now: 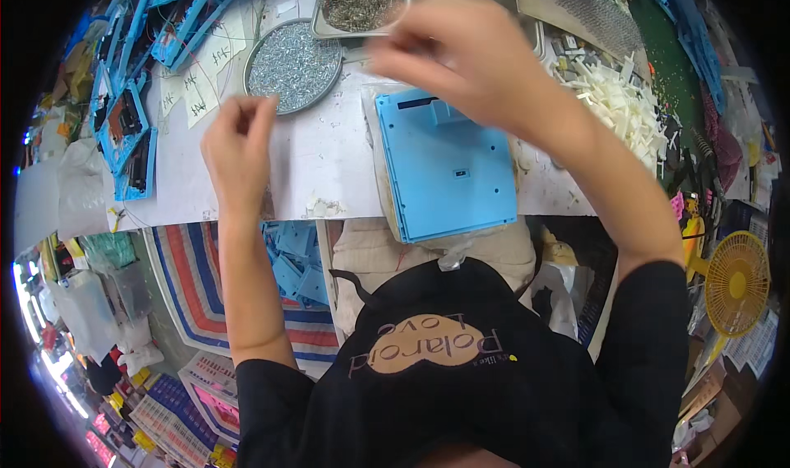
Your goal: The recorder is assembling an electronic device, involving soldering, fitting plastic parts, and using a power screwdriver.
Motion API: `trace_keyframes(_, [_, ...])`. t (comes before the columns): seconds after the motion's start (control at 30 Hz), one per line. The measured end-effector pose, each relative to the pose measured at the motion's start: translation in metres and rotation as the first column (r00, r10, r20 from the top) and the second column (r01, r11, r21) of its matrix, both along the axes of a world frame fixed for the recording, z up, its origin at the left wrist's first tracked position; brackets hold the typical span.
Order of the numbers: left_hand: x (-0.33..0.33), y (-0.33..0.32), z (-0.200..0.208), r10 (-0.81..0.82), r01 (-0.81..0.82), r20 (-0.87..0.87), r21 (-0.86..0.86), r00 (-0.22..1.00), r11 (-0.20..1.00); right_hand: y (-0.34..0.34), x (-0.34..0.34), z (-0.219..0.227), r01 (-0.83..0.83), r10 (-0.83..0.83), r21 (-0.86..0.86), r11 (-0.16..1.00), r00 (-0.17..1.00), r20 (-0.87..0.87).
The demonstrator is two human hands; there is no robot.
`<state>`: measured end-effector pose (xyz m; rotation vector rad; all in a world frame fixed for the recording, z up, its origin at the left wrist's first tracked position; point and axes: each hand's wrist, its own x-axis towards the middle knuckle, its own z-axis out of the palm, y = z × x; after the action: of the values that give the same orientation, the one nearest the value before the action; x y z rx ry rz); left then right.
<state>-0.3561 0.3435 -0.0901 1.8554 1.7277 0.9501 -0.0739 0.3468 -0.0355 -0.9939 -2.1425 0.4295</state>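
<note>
My left hand (239, 151) hovers over the white table, just in front of a round metal dish (249, 74) full of small silvery screws (295, 63). Its thumb and fingers are pinched together; anything between them is too small to make out. Blurred by motion, my right hand (461, 60) is raised near a rectangular metal tray (319, 25) that holds small brownish metal pieces (360, 1). Its fingers look bent, but the smear hides whether they grip something. Below my right hand, a flat light-blue plastic housing (448, 172) lies on a pale pad at the table's front edge.
Blue housings with black parts and wires (127, 130) crowd the left side. White plastic pieces (621, 110) are heaped at the right. Under the table, a striped bag (197, 283) stands beside more blue parts (296, 262). A yellow fan (735, 283) is at far right.
</note>
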Motion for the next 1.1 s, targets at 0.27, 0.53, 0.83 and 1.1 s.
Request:
trace_keyframes(0.27, [0.048, -0.084, -0.007, -0.376, 0.371, 0.120, 0.066, 0.919, 0.926, -0.150, 0.063, -0.037, 0.269, -0.446, -0.534, 0.802, 0.863, -0.236])
trace_keyframes(0.53, [0.054, -0.098, 0.000, -0.419, 0.412, 0.175, 0.073, 0.891, 0.908, -0.153, 0.056, -0.047, 0.280, -0.333, -0.313, 0.907, 0.934, -0.128])
trace_keyframes(0.83, [0.047, -0.103, -0.001, -0.402, 0.404, 0.237, 0.045, 0.884, 0.914, -0.150, 0.058, -0.051, 0.213, -0.354, -0.544, 0.812, 0.920, -0.168])
trace_keyframes(1.1, [0.049, -0.103, 0.001, -0.407, 0.412, 0.282, 0.046, 0.869, 0.910, -0.150, 0.069, -0.050, 0.194, -0.376, -0.618, 0.762, 0.909, -0.178])
